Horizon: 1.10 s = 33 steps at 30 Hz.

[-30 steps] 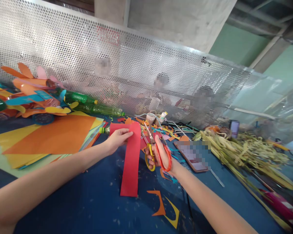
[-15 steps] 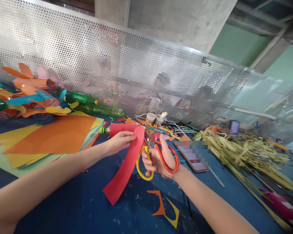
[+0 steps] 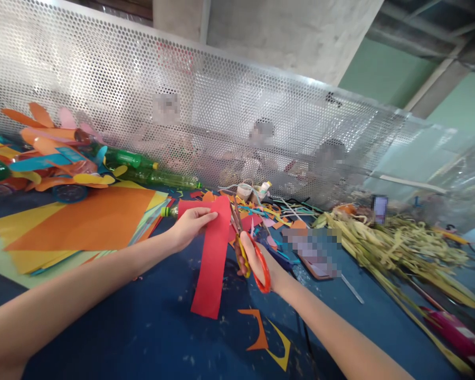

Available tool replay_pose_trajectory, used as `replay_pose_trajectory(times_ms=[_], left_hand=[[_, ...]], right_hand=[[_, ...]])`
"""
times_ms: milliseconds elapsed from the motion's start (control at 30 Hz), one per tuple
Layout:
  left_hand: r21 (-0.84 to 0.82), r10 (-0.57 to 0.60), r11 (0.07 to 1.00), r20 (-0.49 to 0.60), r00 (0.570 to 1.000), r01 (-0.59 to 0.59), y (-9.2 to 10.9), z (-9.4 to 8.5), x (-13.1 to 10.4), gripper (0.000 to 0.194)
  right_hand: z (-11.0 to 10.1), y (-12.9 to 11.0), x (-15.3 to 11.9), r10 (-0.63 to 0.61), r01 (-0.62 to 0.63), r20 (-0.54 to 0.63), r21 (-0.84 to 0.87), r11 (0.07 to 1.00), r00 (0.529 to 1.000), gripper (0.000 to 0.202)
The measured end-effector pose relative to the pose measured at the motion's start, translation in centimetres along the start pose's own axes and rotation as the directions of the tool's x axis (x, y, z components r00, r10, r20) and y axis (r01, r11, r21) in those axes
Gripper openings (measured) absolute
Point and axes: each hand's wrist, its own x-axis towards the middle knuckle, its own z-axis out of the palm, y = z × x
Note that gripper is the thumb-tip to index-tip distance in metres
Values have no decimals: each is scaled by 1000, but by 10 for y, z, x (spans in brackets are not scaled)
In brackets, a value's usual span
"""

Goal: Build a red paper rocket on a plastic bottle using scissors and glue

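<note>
My left hand [image 3: 193,227] pinches a long strip of red paper [image 3: 212,264] near its top, and the strip hangs down over the blue table [image 3: 154,332]. In my right hand [image 3: 257,258] is a pair of scissors [image 3: 263,272] with one red and one yellow handle loop. Their blades point up beside the right edge of the strip and look nearly closed. Behind my left hand lies more red paper and a clear bottle with a green cap [image 3: 166,211]. Orange and yellow offcuts [image 3: 261,335] lie in front of the scissors.
Coloured sheets [image 3: 83,221] are stacked at left, near a bottle-and-paper model [image 3: 69,163] and green bottles [image 3: 154,171]. Paper scraps and straws lie at the back. A phone [image 3: 311,256] and dry husks [image 3: 404,253] are at right. A perforated metal screen [image 3: 221,95] stands behind; people show through it.
The red strip has straightened and hangs more upright. My right hand has turned the scissors, so the handles now appear edge-on and the blades closer together.
</note>
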Motion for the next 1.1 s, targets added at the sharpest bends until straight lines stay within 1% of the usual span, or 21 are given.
replay_pose_trajectory(times_ms=[133, 233, 333, 533, 633, 733, 800, 933, 1033, 1100], left_hand=[[-11, 1, 1000, 40, 999, 0, 6, 7, -6, 19], [-15, -2, 1000, 46, 999, 2, 8, 10, -10, 20], [-12, 1, 1000, 56, 998, 0, 8, 11, -11, 20], [-17, 13, 1000, 77, 997, -11, 5, 11, -10, 19], [-25, 16, 1000, 77, 997, -14, 2, 12, -12, 21], [-33, 30, 999, 83, 996, -27, 0, 14, -13, 24], [-30, 34, 999, 78, 996, -32, 0, 16, -14, 24], [-27, 30, 999, 56, 998, -28, 0, 17, -15, 26], [-26, 31, 999, 41, 999, -30, -1, 18, -15, 28], [-23, 35, 999, 40, 999, -35, -2, 19, -16, 29]], right_hand=[[-3, 10, 2, -71, 72, 15, -126, 989, 997, 46], [-3, 10, 2, -104, 103, 1, -175, 979, 995, 45], [-3, 8, 0, -120, 118, -3, -176, 977, 993, 44], [-2, 7, 0, -105, 101, -9, -198, 975, 994, 45], [-2, 7, 1, -107, 99, -25, -208, 973, 994, 46], [-2, 8, 1, -107, 102, -12, -206, 973, 994, 48], [-3, 10, 1, -104, 99, -13, -201, 974, 994, 48], [-3, 16, 3, -130, 119, -59, -169, 978, 990, 46], [-3, 17, 3, -140, 132, -53, -134, 982, 989, 44], [-2, 16, 2, -138, 130, -48, -149, 980, 989, 45]])
